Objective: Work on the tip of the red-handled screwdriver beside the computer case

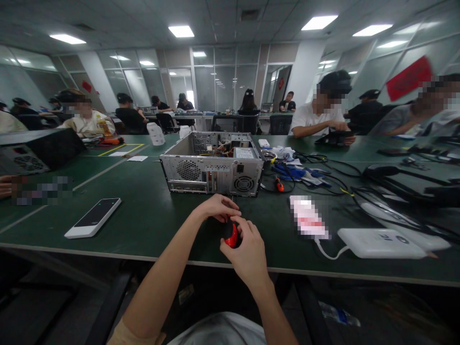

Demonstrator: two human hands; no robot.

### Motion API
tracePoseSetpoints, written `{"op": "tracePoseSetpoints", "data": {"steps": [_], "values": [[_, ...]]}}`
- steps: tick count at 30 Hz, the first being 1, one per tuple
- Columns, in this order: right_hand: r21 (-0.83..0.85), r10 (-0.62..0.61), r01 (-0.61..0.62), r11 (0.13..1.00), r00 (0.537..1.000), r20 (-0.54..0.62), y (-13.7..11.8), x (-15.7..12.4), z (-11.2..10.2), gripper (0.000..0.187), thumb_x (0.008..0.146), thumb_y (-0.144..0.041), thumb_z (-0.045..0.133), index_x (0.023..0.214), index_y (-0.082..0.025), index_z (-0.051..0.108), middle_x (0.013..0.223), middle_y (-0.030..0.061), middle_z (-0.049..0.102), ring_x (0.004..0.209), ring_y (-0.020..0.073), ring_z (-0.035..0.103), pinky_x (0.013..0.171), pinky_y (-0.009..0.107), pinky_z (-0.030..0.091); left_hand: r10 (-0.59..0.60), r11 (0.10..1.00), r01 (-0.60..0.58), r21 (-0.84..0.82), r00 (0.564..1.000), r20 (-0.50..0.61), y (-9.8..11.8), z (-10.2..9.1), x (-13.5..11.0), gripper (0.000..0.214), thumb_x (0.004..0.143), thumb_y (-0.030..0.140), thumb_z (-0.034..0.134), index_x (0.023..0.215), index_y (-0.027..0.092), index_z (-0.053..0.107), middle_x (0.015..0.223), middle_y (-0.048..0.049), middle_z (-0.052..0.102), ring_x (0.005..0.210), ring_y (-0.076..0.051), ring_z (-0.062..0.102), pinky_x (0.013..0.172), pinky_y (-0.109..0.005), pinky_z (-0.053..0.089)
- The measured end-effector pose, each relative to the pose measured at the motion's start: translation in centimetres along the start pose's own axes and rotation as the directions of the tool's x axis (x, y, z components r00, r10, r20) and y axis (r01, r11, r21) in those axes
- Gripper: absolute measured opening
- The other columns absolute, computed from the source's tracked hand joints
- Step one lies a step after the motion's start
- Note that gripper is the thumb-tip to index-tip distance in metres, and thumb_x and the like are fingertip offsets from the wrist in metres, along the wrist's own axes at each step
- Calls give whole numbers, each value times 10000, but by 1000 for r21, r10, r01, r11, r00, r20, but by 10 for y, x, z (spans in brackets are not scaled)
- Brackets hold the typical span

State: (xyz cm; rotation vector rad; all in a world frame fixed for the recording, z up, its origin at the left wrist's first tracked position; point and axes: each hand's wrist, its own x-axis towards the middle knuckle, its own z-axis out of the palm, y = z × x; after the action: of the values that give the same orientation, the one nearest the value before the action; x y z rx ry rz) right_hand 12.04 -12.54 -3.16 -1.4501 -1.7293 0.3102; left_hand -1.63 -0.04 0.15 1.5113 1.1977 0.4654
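Note:
My right hand (247, 242) is closed around the red and black handle of a screwdriver (232, 238). Its thin shaft points away from me toward the computer case (226, 175). My left hand (218, 208) curls about the front of the screwdriver, just before the case's lower edge; its fingertips are partly hidden. The metal case has its top off and its back panel, with fan grille and power supply, facing me. Wires and parts show inside. Whether the screwdriver's tip touches the case I cannot tell.
To the left lies a white device with a dark screen (94, 218). On the right are a blurred phone (309, 218), cabled to a white power bank (383, 243), an orange-black tool (279, 185), blue gloves (305, 175) and black cables. Another computer case (39, 148) stands far left. Co-workers sit around.

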Motion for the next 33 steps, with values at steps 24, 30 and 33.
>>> {"op": "tracePoseSetpoints", "data": {"steps": [24, 30, 33], "values": [[-21, -5, 5, 1000, 1000, 7, -3, -1, -1, 367, 774, -378, 664, 1099, -212, 620, 800, 4, 661, 752, 189, 598, 785, 341, 380, -74, 988, 68, -140, 997, -36, -1, 0, 1, 410, 519, 347, 897, 767, 152, 634, 671, 7, 644, 595, -115, 617, 611, -269, 552], [48, -1, 5, 999, 997, -72, -1, -5, -1, 317, 733, -330, 693, 1023, -216, 631, 753, -13, 600, 723, 176, 549, 719, 310, 415, 29, 999, -28, -35, 1000, 8, -3, -2, 1, 537, 491, 524, 889, 819, 155, 678, 723, -8, 653, 660, -125, 624, 591, -240, 534], [81, -13, 23, 996, 992, -124, 0, -7, -1, 289, 737, -295, 685, 1010, -219, 628, 792, -5, 586, 741, 173, 539, 715, 298, 437, 34, 999, -35, -19, 999, -7, -2, -1, 1, 517, 501, 508, 891, 815, 153, 684, 694, -1, 644, 633, -116, 613, 552, -217, 509]]}}
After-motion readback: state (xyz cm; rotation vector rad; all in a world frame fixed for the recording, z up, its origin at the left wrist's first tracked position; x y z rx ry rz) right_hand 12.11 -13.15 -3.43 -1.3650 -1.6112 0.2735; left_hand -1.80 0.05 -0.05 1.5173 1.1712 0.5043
